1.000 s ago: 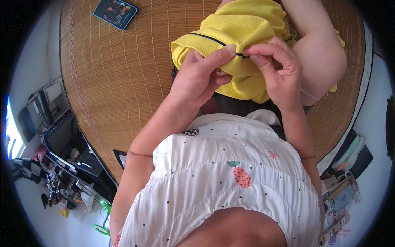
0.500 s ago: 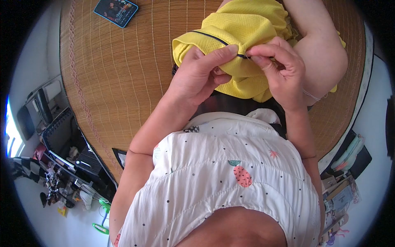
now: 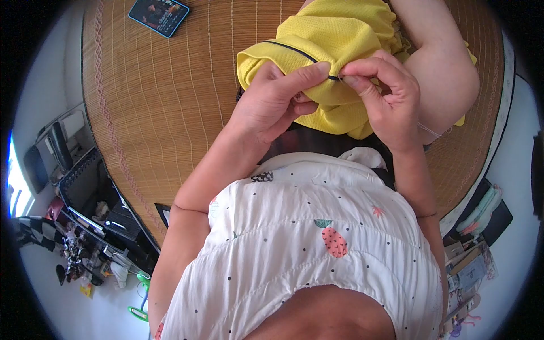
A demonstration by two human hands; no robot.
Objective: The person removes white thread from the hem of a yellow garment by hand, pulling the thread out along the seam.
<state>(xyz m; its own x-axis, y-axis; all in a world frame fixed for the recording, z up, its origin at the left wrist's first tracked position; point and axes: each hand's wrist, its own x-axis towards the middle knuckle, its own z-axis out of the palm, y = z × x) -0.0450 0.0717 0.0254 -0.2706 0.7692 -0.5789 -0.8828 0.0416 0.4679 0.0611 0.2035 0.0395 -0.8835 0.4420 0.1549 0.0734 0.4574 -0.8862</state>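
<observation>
Yellow cloth [image 3: 340,34] with a dark blue trim line lies bunched over my lap at the top centre. My left hand [image 3: 277,99] pinches its edge, thumb on top beside the trim and fingers partly under the fabric. Close to its right, my right hand [image 3: 391,93] has thumb and forefinger pressed together at the trim. Something thin shows at those fingertips, too small to make out clearly. A pale thread [image 3: 432,131] hangs near my right wrist, across the bare leg.
A phone [image 3: 158,16] with a lit screen lies on the woven mat [image 3: 164,90] at the upper left. A cluttered shelf [image 3: 107,221] stands beyond the mat's left edge. Books and boxes [image 3: 470,272] are at the lower right.
Over the last second both hands have shifted very slightly to the right at the trim. Their pinching grip looks the same.
</observation>
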